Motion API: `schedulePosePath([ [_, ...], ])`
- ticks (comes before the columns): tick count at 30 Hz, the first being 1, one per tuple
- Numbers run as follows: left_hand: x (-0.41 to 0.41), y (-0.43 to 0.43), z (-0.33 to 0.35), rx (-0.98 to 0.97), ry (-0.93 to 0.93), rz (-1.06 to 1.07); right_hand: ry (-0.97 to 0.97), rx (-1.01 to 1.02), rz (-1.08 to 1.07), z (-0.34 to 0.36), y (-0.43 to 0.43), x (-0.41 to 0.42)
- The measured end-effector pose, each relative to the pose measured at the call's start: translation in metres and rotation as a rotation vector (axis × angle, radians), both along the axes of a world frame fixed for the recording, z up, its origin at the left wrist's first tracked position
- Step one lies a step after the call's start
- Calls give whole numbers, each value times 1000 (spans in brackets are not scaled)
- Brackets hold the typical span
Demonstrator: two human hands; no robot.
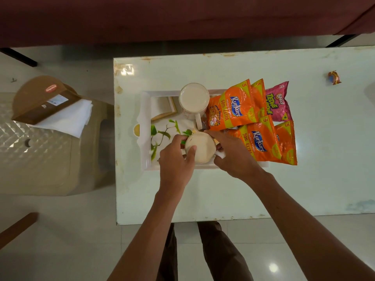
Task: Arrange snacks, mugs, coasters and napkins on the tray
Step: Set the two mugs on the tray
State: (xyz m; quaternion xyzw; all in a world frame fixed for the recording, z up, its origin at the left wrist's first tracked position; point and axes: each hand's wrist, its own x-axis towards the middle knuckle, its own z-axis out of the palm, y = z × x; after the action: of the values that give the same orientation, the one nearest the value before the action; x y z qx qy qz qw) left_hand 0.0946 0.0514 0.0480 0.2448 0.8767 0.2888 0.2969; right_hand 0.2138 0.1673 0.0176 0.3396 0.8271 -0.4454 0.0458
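Observation:
A white tray (144,126) with a leaf print lies on the pale table (223,191). A white mug (194,100) stands at its far side. A second white mug (203,148) sits near the tray's front edge; my left hand (175,161) grips its left rim and my right hand (233,155) holds its right side by the handle. Several orange Kurkure packets (235,106) and a pink Bingo packet (279,104) fill the tray's right half. A square coaster (162,107) lies at the far left of the tray.
A folded white napkin (69,118) and a brown cardboard box (40,100) rest on a beige plastic stool (50,159) left of the table. A small wrapped candy (334,78) lies at the table's far right. A dark red sofa (182,17) runs along the back.

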Motion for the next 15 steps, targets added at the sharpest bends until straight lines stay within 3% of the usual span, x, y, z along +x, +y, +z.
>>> schedulePosePath([
  [9,-19,-3,2,-84,-79,-70,-94,-27,72,16,16,-5],
  [12,-34,4,12,-47,-70,-10,-76,-18,-72,43,32,-16],
  [15,-52,26,18,113,-26,51,13,124,-229,63,50,-42],
])
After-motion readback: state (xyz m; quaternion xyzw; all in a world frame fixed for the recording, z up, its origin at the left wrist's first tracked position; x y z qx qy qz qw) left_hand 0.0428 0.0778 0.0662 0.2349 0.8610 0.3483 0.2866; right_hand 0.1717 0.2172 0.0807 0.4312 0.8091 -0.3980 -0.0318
